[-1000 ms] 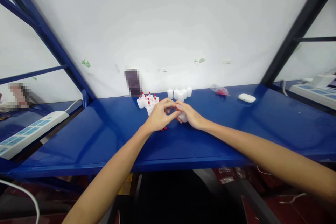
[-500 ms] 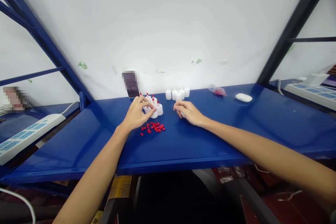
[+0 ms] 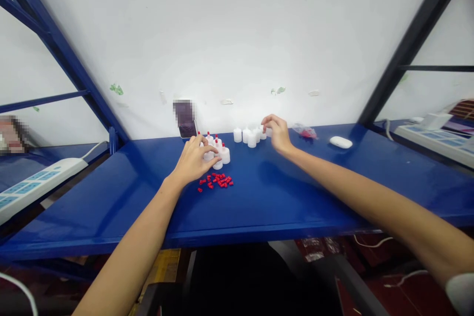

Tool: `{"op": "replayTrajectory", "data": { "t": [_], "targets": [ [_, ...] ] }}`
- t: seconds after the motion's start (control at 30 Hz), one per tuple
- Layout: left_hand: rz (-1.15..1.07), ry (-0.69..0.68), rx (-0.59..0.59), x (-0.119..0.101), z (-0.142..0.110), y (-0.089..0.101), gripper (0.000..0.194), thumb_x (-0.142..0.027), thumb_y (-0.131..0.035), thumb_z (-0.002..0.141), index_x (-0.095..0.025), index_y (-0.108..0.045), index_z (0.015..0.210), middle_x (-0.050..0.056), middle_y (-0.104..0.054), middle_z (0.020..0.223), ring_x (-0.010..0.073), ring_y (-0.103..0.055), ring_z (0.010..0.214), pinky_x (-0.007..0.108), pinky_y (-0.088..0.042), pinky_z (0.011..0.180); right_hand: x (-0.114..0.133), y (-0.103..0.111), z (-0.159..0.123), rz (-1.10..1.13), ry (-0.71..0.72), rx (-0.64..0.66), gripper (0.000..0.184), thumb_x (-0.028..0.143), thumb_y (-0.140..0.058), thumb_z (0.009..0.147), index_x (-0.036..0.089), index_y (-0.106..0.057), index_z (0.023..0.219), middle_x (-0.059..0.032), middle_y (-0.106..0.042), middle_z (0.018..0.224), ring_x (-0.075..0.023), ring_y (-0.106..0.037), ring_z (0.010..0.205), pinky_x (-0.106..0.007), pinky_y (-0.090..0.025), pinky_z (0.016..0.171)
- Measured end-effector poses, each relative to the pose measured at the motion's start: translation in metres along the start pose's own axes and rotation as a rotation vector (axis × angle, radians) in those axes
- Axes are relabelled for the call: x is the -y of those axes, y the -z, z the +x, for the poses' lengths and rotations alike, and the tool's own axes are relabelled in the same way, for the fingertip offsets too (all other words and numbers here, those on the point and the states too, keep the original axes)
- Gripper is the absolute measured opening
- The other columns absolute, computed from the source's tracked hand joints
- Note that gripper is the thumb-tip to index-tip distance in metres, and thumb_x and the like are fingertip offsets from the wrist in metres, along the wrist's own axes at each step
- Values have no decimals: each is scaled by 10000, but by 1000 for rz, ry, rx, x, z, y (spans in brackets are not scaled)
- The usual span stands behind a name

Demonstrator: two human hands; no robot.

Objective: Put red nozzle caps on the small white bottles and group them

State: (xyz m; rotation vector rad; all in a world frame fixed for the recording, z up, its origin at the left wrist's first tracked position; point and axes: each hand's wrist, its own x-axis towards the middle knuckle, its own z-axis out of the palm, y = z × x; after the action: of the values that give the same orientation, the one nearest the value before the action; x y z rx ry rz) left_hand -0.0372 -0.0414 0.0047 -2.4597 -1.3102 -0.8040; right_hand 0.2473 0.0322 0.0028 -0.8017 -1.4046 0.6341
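Bottles capped in red (image 3: 225,155) stand on the worktop (image 3: 296,192) by the left hand (image 3: 191,159), uncapped bottles (image 3: 252,139) by the right hand (image 3: 280,134), though whether either's curled fingers grip anything cannot be told, and all bottles look light, smooth, squeezable, best held round the body.

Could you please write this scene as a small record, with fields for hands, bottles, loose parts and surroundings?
left hand: left hand at the red-tipped bottles; grip unclear
right hand: right hand beside the plain white bottles; grip unclear
loose parts: red caps, scattered nearer the person than the red-tipped bottles
surface: blue table
against wall: phone
right side: plastic bag with red contents, white rounded object
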Motion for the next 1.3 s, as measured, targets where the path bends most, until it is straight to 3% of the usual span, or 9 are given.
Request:
{"op": "replayTrajectory", "data": {
  "t": [0.13,0.3,0.63,1.3],
  "targets": [
    [-20,31,-99,-3,-1,2,313,-425,-522,943,-206,-741,898,75,-531,943,227,-507,887,393,-426,839,-15,-20,33,79,-83,27,119,216,-436,656,211,-528,731,15,-508,644,-160,-511,648,-296,-393,652],
    [-41,46,-134,-6,-3,3,335,-366,-470,968,-192,-712,815,71,-544,905,220,-517,878,376,-426,810,-27,-36,40,116,-118,107,176,191,-422,624,208,-511,775,23,-517,640,-159,-533,656,-299,-398,675],
    [-66,53,-150,-9,-3,5,349,-351,-459,976,-186,-699,784,62,-573,851,211,-519,846,367,-417,786,-32,-32,34,98,-117,173,233,178,-449,611,212,-504,835,23,-569,668,-176,-566,732,-317,-407,752],
    [-92,51,-160,-10,-3,5,361,-331,-459,981,-174,-670,734,52,-591,794,194,-502,793,344,-397,755,-34,-34,31,55,-129,257,157,214,-504,653,202,-533,807,1,-627,697,-189,-585,741,-319,-412,742]
  ]
}}
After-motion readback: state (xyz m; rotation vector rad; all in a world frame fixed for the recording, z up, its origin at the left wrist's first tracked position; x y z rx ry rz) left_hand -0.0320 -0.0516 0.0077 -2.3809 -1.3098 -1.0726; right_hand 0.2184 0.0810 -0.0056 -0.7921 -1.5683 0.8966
